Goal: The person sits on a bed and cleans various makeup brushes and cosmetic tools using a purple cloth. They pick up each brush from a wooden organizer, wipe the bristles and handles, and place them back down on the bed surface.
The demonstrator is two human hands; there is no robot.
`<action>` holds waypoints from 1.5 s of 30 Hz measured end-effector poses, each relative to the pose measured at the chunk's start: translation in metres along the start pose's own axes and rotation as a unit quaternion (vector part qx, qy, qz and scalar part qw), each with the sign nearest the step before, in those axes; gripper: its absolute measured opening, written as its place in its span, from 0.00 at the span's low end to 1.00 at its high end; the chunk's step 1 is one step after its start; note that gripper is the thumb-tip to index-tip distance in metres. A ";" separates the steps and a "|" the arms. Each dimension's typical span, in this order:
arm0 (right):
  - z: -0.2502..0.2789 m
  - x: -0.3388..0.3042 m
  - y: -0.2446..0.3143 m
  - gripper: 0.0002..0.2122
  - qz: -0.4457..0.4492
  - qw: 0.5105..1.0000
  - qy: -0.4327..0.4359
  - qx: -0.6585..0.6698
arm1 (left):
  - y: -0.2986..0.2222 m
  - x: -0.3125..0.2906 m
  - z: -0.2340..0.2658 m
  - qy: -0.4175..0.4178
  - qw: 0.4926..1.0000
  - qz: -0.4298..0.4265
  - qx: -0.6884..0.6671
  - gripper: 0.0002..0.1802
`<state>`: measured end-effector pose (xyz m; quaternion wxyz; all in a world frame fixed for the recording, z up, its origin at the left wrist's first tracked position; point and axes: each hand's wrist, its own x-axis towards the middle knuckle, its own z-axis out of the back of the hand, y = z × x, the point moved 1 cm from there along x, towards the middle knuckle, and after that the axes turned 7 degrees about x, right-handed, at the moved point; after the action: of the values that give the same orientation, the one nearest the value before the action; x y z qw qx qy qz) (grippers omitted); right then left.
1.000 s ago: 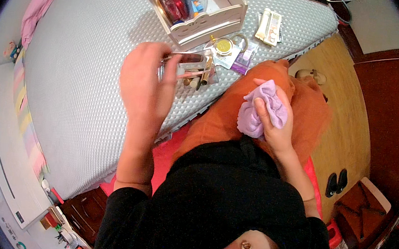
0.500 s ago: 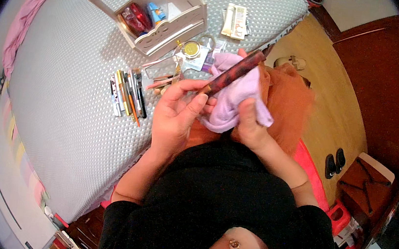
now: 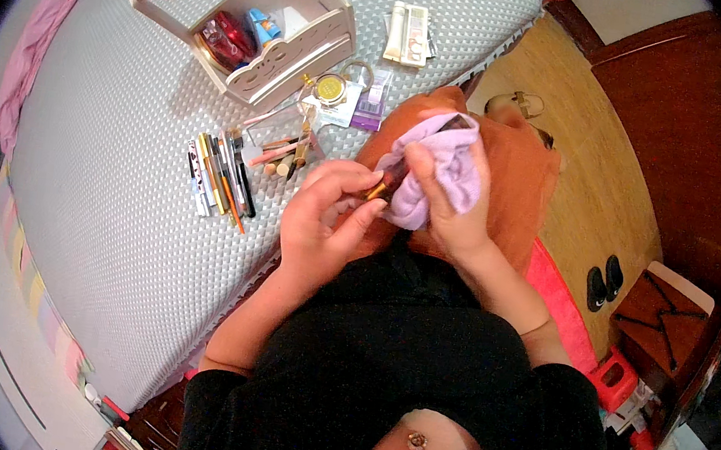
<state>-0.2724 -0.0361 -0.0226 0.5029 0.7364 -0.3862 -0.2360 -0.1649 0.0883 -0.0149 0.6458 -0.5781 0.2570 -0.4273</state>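
Above my lap, my left hand (image 3: 326, 212) pinches the gold end of a dark red mottled tube (image 3: 391, 181) between thumb and fingertips. What kind of tube it is I cannot make out. A lilac cloth (image 3: 454, 169) is wrapped round the tube's middle, with my right hand (image 3: 459, 218) closed on it, thumb on top. The tube's dark far end just shows inside the cloth's upper fold; the rest is covered. Left of my left hand, a clear pouch (image 3: 278, 131) with several brushes lies on the bed, beside a row of pens and pencils (image 3: 222, 175).
A pale open organizer box (image 3: 285, 65) holding small items stands on the quilted bed (image 3: 112, 223). Near it lie a round yellow-faced item (image 3: 330, 89), a purple packet (image 3: 370, 106) and several tubes (image 3: 409, 35). Slippers (image 3: 604, 284) and a red stool (image 3: 614, 378) are at right.
The cloth, earlier bunched behind the bare tube, is now wrapped round it. My right hand has closed over both, and the tube's far end has dropped mostly out of sight.
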 end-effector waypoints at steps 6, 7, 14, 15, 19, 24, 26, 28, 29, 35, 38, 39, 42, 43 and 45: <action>0.001 0.010 0.018 0.16 -0.023 0.999 -0.022 0.025 | 0.000 -0.003 0.000 0.068 0.974 0.128 -0.172 0.14; 0.000 0.010 0.020 0.16 -0.025 0.999 -0.015 0.023 | 0.002 -0.002 0.002 0.083 0.965 0.147 -0.203 0.13; -0.011 -0.005 0.005 0.20 -0.017 0.997 0.070 -0.012 | 0.015 -0.006 0.002 0.088 0.900 0.224 -0.362 0.11; -0.011 -0.008 0.007 0.20 -0.040 0.997 0.073 0.001 | 0.016 -0.006 0.002 0.082 0.898 0.226 -0.369 0.11; -0.011 -0.010 0.009 0.21 -0.024 0.995 0.089 -0.029 | 0.015 -0.004 0.002 0.100 0.897 0.235 -0.361 0.14; -0.002 0.006 0.019 0.17 0.069 0.995 0.034 -0.067 | 0.018 -0.006 0.008 0.125 0.913 0.205 -0.329 0.12; 0.002 0.011 0.027 0.14 0.077 0.994 0.011 -0.080 | 0.016 -0.006 0.009 0.125 0.928 0.198 -0.291 0.12; 0.007 0.011 0.025 0.12 0.073 0.993 0.012 -0.097 | 0.012 -0.005 0.009 0.114 0.944 0.183 -0.249 0.13; 0.010 0.011 0.023 0.11 0.070 0.992 0.013 -0.106 | 0.010 -0.005 0.008 0.104 0.953 0.171 -0.226 0.13; 0.018 0.017 0.027 0.14 -0.112 0.988 0.016 0.103 | 0.008 0.000 0.006 0.038 0.984 0.103 -0.142 0.12; 0.021 0.017 0.025 0.16 -0.162 0.972 0.029 0.168 | 0.008 0.001 0.009 0.027 0.982 0.106 -0.157 0.12; 0.024 0.016 0.024 0.16 -0.179 0.965 0.035 0.187 | 0.008 0.002 0.010 0.026 0.980 0.107 -0.164 0.12; 0.025 0.017 0.022 0.16 -0.196 0.960 0.039 0.196 | 0.011 0.002 0.010 0.035 0.979 0.109 -0.171 0.11; 0.026 0.017 0.023 0.16 -0.196 0.961 0.036 0.190 | 0.013 0.001 0.011 0.027 0.976 0.110 -0.188 0.11; 0.032 0.015 0.018 0.16 -0.199 0.967 0.036 0.151 | 0.017 0.002 0.013 0.010 0.969 0.111 -0.222 0.11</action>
<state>-0.2925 -0.0696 -0.0176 0.3420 0.8741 -0.2442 -0.2434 -0.1489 0.0927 -0.0286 0.5423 -0.6707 0.4142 -0.2907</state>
